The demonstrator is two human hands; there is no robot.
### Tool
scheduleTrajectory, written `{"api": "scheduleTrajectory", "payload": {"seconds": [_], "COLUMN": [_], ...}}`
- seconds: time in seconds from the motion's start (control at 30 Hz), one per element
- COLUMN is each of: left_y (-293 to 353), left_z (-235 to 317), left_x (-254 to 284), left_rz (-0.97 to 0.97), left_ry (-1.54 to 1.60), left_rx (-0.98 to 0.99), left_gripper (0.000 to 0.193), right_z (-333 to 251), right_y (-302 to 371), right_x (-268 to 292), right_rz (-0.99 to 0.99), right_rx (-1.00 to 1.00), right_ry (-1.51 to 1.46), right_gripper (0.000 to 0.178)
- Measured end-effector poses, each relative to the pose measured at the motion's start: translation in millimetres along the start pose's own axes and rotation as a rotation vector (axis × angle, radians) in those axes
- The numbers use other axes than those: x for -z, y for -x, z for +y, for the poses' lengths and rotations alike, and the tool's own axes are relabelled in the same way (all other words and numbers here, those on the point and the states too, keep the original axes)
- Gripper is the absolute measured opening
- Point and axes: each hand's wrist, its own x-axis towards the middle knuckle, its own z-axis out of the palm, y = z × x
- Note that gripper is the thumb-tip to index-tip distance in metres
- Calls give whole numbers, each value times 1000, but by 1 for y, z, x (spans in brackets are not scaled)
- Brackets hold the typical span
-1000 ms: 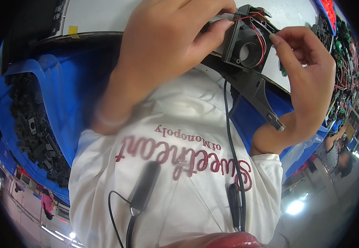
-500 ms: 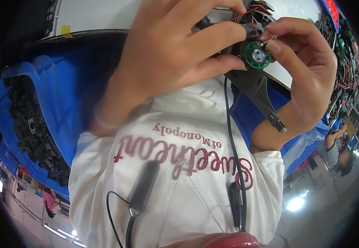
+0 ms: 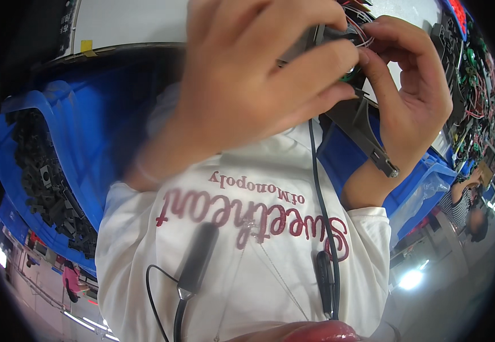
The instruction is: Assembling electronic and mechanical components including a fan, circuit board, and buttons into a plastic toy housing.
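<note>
Long-armed dark grey housing (image 3: 358, 122), tilted, red and white wires (image 3: 366, 35), green part (image 3: 350, 74), perhaps round, mostly hidden

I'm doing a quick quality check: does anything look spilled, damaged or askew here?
Nothing stands out: the dark parts are heaped inside the blue bin. The left hand hides much of the grey plastic piece, so I can't rule out damage there.

At left, a blue bin (image 3: 71, 142) holds dark plastic parts (image 3: 43, 185); yellow tape (image 3: 87, 45) sits at the white table's (image 3: 133, 23) near edge. At right are a person in stripes (image 3: 456, 204) and a lit lamp (image 3: 411, 279).
</note>
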Motion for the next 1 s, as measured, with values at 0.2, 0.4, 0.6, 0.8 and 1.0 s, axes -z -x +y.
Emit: {"api": "scheduleTrajectory", "payload": {"seconds": [0.2,0.4,0.6,0.8,1.0], "left_y": [-5,-8,-12,-14,-14], "left_z": [12,15,22,28,26], "left_x": [1,11,9,14,18], "left_rz": [-54,-112,-171,-226,-276], "left_ry": [-14,-23,-26,-34,-50], "left_rx": [26,51,76,105,131], "left_gripper": [29,29,30,30,30], "right_z": [-3,-16,2,6,-9], "right_y": [-5,-9,-13,-12,-9], "right_x": [9,7,17,18,8], "right_rz": [36,-65,-146,-151,-78], "right_rx": [-40,37,-14,-6,-93], "right_ry": [225,316,241,181,371], "right_gripper": [18,13,12,14,12]}}
